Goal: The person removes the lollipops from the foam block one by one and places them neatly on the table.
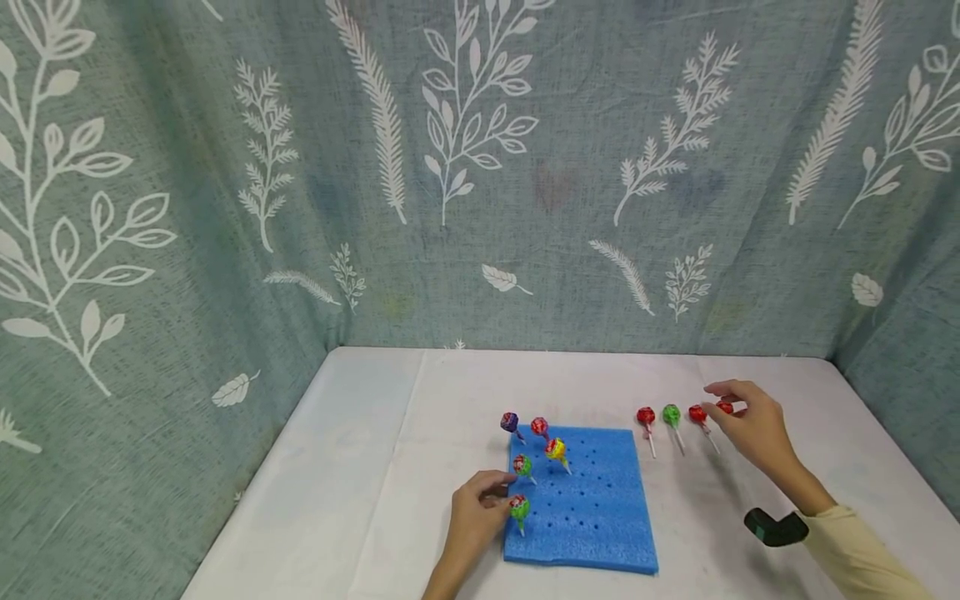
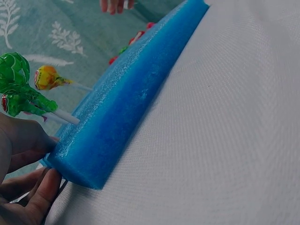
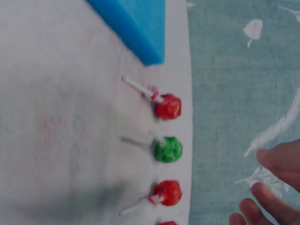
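L hand [image 1: 476, 504] lay nearest, fingers touching the L edge of the blue foam board [image 1: 622, 533]; couldn't tell if they were clamped on it. R hand [image 1: 756, 427] hung over the R end of a loose row of lollipops [image 1: 646, 414], thumb & index apart, nothing btwn them in the R wrist view.

Lollipops: prob. light, w/ stiff thin sticks & hard round heads; wrappers likely slick, candy apt to crack if dropped. Best hold was prob. the stick just below the head, thumb vs. index; a squeezed head might slip out. Board looked soft & light, so apt to slide; best held at an edge, away from the sticks.

Count: 9 lollipops visible. 5 stood w/ sticks in the board, toward its far & L parts: 1 purple pop [image 1: 510, 422], 1 red pop [image 1: 539, 426], 1 yellow pop [image 1: 556, 449], 2 green pops [image 1: 519, 507]. 4 lay on the white table [image 1: 420, 467], R of the board: 3 red, 1 green. Also 1 board, 2 hands.
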{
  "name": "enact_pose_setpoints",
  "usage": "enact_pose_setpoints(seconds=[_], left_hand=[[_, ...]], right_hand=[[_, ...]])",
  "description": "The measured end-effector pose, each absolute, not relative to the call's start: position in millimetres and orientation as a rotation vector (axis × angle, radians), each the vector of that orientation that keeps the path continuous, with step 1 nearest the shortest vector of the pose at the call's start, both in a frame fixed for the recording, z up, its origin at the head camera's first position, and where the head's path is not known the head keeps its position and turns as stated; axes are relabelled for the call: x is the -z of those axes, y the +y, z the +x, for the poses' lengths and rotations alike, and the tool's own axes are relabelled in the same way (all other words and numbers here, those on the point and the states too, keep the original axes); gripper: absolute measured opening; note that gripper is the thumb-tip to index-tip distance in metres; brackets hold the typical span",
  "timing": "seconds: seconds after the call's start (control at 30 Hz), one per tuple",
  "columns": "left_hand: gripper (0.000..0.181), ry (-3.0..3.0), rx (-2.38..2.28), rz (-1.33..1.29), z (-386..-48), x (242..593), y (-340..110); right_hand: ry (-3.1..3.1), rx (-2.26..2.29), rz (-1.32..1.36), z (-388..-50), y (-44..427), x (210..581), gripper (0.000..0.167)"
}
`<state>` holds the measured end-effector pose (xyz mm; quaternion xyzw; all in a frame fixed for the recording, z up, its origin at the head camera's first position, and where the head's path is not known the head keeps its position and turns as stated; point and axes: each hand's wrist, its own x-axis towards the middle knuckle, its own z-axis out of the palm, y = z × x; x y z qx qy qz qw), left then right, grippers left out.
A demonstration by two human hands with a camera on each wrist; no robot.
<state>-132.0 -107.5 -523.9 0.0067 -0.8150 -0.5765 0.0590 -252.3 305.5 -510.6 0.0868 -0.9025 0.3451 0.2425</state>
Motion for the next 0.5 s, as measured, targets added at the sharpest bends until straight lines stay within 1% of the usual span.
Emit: enact_pose_setpoints(seconds=[0.13,0.2,0.33,0.5], left_hand=[[0.031,-2.450,1.779,0.014,-131,524,-108],[0.031,-2.441,1.791,0.015,-131,524,-108],[0.030,-2.440,1.794,0.025,-132,523,-108],[0.030,-2.451,1.777,0.025,-132,525,-108]], right_hand=[[-2.448,-1.023,0.296,-219,272,462,0.023],[-2.445,-1.007,0.313,-210,261,450,0.022],[-2.438,-1.025,0.333,-203,249,444,0.022],[-2.403,-1.111,0.373,-201,241,446,0.021]])
